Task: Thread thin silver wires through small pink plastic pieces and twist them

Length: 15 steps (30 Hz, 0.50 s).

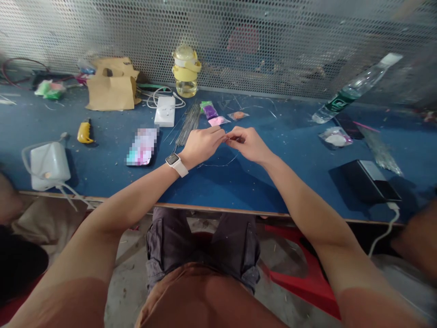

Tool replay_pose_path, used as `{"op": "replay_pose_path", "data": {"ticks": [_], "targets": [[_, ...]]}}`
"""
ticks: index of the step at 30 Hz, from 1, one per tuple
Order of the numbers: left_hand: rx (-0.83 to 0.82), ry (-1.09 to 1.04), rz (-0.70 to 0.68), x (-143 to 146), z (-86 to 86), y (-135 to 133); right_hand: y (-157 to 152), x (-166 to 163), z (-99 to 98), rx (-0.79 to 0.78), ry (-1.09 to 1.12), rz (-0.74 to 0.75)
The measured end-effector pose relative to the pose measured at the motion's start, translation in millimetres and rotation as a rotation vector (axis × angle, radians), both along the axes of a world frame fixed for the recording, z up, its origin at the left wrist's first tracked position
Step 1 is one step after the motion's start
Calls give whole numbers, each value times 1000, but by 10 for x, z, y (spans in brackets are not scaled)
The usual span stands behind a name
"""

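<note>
My left hand (pixel 204 143), with a watch on its wrist, is closed in a pinch above the blue table. Its fingertips meet those of my right hand (pixel 248 142), also pinched. A thin wire (pixel 220 165) curves below both hands and seems to run up into the fingers; the small part at the fingertips is mostly hidden. Beside my left hand lies a bundle of thin wires (pixel 189 122). Just beyond the hands are small bags, one purple (pixel 210 112), one pink (pixel 218 121) and one orange (pixel 238 115).
A yellow bottle (pixel 186 73) stands at the back, near a white power bank (pixel 165 112). Left are a phone (pixel 142 146), a yellow cutter (pixel 84 132) and a white box (pixel 50 165). Right are a water bottle (pixel 355 91) and a black box (pixel 370 181). People sit at both sides.
</note>
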State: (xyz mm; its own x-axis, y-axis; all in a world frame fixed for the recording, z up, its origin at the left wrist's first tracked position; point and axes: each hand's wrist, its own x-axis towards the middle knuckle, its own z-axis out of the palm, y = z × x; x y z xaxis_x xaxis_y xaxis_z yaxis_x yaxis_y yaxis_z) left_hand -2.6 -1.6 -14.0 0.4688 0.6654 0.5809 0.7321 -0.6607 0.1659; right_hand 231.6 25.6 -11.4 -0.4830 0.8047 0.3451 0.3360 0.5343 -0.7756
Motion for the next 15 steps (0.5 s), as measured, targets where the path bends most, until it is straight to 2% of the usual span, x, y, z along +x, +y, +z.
{"op": "replay_pose_path", "data": {"ticks": [2,5,10,15], "targets": [[-3,16,-9,5,14,-7,29,32,5,-53,9,63],[-19,0,-11,11,25,-10,41,51,18,-24,-15,67],[-66,-61,-39,-8,35,9,31,70,33,104,-63,40],[-80,-103,-125,-84,36,66,36,93,11,323,-147,30]]}}
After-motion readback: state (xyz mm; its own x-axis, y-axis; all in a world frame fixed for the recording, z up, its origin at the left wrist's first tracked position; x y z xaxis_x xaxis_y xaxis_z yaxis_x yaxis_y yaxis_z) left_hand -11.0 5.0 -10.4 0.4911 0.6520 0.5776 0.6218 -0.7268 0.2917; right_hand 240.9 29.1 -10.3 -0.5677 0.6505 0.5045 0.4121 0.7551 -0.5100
